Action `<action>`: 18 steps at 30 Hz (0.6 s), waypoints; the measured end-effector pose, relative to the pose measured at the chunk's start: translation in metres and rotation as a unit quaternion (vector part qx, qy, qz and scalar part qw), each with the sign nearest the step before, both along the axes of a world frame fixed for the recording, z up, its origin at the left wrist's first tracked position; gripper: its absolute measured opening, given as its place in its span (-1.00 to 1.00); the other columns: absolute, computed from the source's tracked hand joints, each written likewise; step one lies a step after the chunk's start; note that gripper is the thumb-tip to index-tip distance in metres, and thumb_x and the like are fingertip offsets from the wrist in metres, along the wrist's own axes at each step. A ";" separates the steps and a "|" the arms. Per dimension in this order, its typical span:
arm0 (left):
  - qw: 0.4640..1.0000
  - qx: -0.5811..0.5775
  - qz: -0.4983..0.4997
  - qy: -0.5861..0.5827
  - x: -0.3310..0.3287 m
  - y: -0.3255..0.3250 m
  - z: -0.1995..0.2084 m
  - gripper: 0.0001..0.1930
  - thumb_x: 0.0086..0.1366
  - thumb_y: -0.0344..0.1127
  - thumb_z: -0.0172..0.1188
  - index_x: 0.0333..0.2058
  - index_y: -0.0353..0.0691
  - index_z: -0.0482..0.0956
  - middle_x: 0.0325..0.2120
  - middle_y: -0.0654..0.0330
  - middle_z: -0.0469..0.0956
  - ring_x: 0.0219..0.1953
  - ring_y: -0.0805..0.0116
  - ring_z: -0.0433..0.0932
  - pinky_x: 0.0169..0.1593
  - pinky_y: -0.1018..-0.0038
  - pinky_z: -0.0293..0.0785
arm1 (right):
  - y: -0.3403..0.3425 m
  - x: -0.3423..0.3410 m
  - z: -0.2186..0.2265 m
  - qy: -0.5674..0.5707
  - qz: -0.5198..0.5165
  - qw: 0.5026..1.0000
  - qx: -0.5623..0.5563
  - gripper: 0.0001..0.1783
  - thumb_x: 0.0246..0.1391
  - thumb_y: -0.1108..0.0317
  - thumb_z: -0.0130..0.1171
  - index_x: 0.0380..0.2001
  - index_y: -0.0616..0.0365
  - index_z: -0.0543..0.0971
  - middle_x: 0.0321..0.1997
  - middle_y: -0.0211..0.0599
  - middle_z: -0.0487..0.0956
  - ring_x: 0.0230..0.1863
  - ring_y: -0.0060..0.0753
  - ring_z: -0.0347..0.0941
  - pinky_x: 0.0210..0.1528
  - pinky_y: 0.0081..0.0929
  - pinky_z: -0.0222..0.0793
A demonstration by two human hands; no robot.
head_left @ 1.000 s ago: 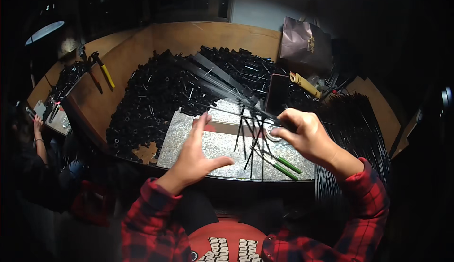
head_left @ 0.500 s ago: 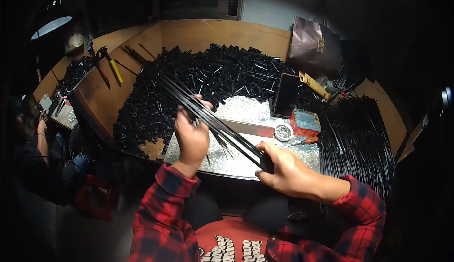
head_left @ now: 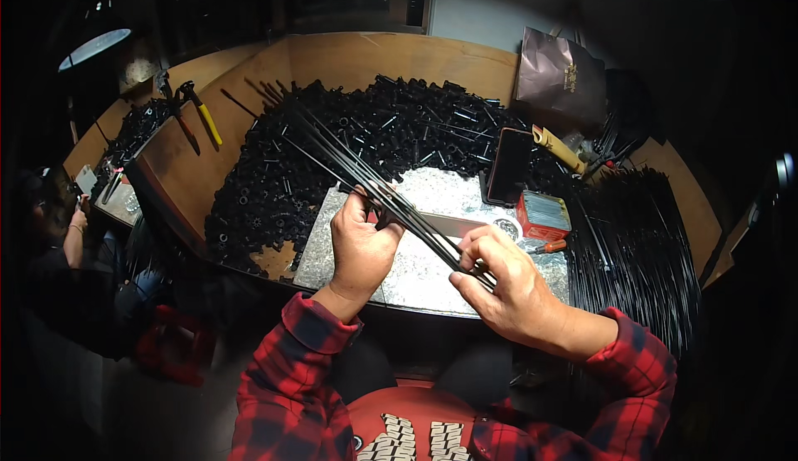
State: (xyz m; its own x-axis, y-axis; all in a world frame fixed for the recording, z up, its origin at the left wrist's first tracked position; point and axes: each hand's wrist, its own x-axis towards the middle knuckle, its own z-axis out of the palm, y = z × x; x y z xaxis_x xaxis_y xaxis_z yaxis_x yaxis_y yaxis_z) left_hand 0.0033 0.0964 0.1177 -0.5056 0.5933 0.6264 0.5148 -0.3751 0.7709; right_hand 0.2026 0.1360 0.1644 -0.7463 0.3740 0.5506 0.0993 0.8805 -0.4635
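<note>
No wording can be read with certainty. A glossy purplish-brown paper bag [head_left: 544,78], standing upright at the back right against the wooden rim, carries a small gold print [head_left: 571,78] on its front face; the gold marks run in a short upright cluster, too small to make out. A small red box [head_left: 542,231] with a pale bluish top, on the right part of the speckled worktop, shows faint light marks on its side, too blurred to read. The person's red cloth garment front [head_left: 382,404] bears a blocky cream-and-black print [head_left: 399,440] in two slanting groups, cut off by the lower edge; whether these are letters cannot be told.
</note>
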 end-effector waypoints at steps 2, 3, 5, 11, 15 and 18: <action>0.999 0.025 0.003 -0.034 0.000 0.001 0.000 -0.75 0.01 -0.63 0.25 -0.29 -0.33 0.49 -0.44 0.27 0.56 -0.36 0.55 0.53 -0.23 0.58 0.47 | -0.001 0.000 0.008 0.000 0.000 1.000 0.012 -0.80 -0.03 0.54 0.21 -0.39 0.25 0.37 -0.28 -0.12 0.42 -0.30 -0.28 0.39 -0.25 -0.47 0.33; 0.999 0.025 0.005 -0.033 -0.002 0.002 -0.003 -0.75 0.01 -0.63 0.25 -0.29 -0.33 0.49 -0.44 0.27 0.56 -0.36 0.55 0.53 -0.23 0.58 0.47 | -0.003 -0.001 0.013 -0.001 0.003 1.000 0.023 -0.81 -0.03 0.55 0.20 -0.40 0.26 0.37 -0.25 -0.10 0.41 -0.27 -0.27 0.39 -0.21 -0.47 0.33; 0.999 0.025 -0.008 -0.025 -0.010 0.005 -0.011 -0.75 -0.01 -0.58 0.23 -0.29 -0.32 0.49 -0.51 0.25 0.57 -0.46 0.54 0.55 -0.35 0.59 0.44 | -0.004 -0.001 0.022 0.010 0.008 1.000 0.016 -0.82 -0.03 0.56 0.19 -0.40 0.27 0.37 -0.26 -0.11 0.41 -0.29 -0.28 0.39 -0.23 -0.48 0.34; 0.996 -0.028 -0.031 -0.079 -0.010 0.001 0.000 -0.79 0.00 -0.66 0.19 -0.36 -0.31 0.49 -0.51 0.31 0.57 -0.41 0.58 0.55 -0.26 0.59 0.48 | 0.005 -0.001 0.035 0.024 -0.011 0.998 0.061 -0.90 0.03 0.58 0.16 -0.38 0.33 0.45 -0.40 -0.20 0.46 -0.47 -0.37 0.41 -0.46 -0.51 0.33; 0.999 0.004 -0.048 -0.020 -0.019 0.001 -0.004 -0.78 0.00 -0.66 0.23 -0.34 -0.32 0.49 -0.49 0.27 0.59 -0.38 0.53 0.57 -0.23 0.56 0.50 | 0.004 -0.001 0.037 0.010 0.000 0.994 0.110 -0.92 0.03 0.59 0.15 -0.38 0.34 0.46 -0.40 -0.16 0.47 -0.49 -0.28 0.41 -0.47 -0.47 0.33; 1.000 -0.013 -0.018 -0.021 -0.014 -0.003 0.006 -0.77 0.00 -0.64 0.25 -0.34 -0.31 0.49 -0.48 0.26 0.60 -0.38 0.52 0.58 -0.22 0.55 0.50 | 0.002 -0.001 0.044 0.010 -0.018 0.991 0.129 -0.93 0.03 0.60 0.14 -0.41 0.34 0.45 -0.43 -0.13 0.46 -0.50 -0.24 0.41 -0.48 -0.44 0.31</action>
State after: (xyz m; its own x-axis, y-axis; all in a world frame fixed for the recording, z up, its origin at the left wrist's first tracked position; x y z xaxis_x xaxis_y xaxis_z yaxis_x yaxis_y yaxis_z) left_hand -0.0111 0.0931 0.1239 -0.5098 0.6275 0.5885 0.4685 -0.3712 0.8017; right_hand 0.2018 0.1377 0.2085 -0.7230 0.2452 0.6458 0.1265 0.9661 -0.2251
